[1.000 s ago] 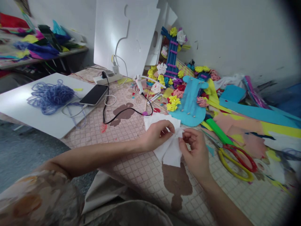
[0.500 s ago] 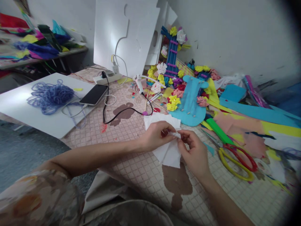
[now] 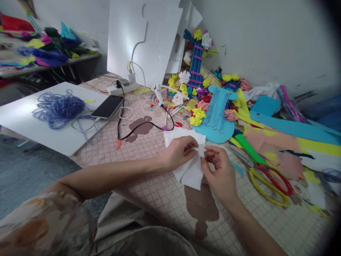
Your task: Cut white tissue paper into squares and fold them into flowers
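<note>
My left hand (image 3: 179,153) has its thumb and fingertips pinched together on the edge of a small strip of thin white paper (image 3: 201,149). At the other end of that strip my right hand (image 3: 220,171) is closed, thumb towards the curled fingers. Beneath both hands lies a larger white paper sheet (image 3: 190,176), creased, flat on the table; where the strip ends and the sheet begins is hard to see. Scissors (image 3: 269,185) with red and yellow handles rest to the right of my right hand.
Behind the hands lies a blue guitar-shaped cutout (image 3: 215,122) among paper flowers (image 3: 197,116). A glue gun (image 3: 159,95) with a black cord stands further back. To the left are a phone (image 3: 107,106) and purple yarn (image 3: 60,106) on a white board (image 3: 61,142).
The small white strip between my fingertips looks flatter and more spread out than before. Both hands have stayed nearly in place; the view has shifted slightly.
</note>
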Action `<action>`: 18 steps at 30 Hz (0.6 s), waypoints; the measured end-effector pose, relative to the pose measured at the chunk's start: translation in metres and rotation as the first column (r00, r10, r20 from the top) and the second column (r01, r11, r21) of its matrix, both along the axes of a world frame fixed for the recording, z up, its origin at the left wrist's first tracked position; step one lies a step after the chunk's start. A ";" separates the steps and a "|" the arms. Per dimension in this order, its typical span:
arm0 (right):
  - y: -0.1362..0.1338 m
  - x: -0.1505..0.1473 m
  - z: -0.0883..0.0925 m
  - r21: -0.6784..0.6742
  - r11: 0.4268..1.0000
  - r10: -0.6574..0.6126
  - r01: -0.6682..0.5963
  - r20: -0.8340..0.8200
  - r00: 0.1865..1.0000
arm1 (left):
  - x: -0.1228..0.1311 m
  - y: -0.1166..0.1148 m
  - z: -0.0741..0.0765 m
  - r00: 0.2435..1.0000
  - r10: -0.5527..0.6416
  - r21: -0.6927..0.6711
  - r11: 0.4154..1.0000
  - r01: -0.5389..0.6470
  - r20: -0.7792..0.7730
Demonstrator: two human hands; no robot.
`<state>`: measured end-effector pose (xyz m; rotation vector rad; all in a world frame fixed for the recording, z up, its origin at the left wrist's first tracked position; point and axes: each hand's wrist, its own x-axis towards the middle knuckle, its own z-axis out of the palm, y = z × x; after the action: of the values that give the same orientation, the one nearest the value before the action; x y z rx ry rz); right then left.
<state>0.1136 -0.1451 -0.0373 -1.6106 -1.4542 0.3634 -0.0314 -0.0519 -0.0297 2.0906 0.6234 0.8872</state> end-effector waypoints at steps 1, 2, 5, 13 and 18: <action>0.000 0.000 0.000 0.005 1.000 -0.004 0.004 -0.021 1.000 | 0.000 0.000 -0.001 1.000 0.012 -0.012 1.000 -0.012 0.007; 0.000 0.000 -0.001 0.012 1.000 -0.007 0.008 -0.042 0.999 | 0.001 0.000 -0.001 1.000 0.021 -0.022 1.000 -0.021 0.016; 0.000 0.000 -0.001 0.024 1.000 -0.004 0.006 -0.101 0.995 | 0.001 0.000 -0.003 0.998 0.036 -0.041 0.999 -0.034 0.046; 0.001 0.000 0.001 -0.005 1.000 0.024 -0.026 -0.207 0.978 | 0.000 0.000 -0.002 0.999 0.033 -0.007 0.999 -0.033 0.039; 0.000 -0.001 0.000 -0.011 0.999 0.031 -0.033 -0.156 0.987 | -0.001 -0.001 0.000 1.000 -0.013 0.031 0.999 0.013 0.012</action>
<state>0.1127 -0.1447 -0.0371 -1.5354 -1.3622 0.5074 -0.0325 -0.0532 -0.0297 2.1128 0.5924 0.9071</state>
